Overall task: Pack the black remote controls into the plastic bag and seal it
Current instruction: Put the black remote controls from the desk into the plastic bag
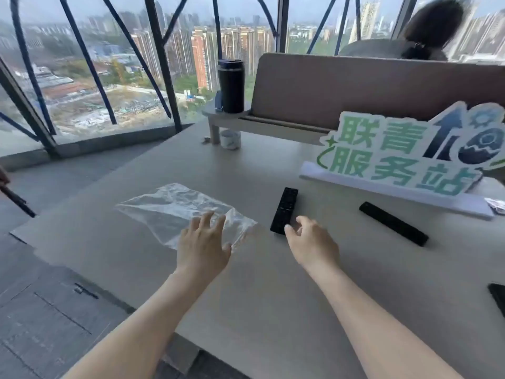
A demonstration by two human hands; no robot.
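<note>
Bag and two remotes lying flat on the table (273, 310), nothing packed yet.

You are spreading your left hand (203, 246), fingers apart and empty, over the near edge of the clear plastic bag (175, 206); it is probably limp and slippery, so pinch its open lip. Your right hand (308, 242) is curling, unclosed, at the near end of the closer black remote (284, 209); it looks rigid and light, so grip its long sides. The second remote (393, 223) is lying apart near the green sign (396, 154); nothing is blocking either.
</note>
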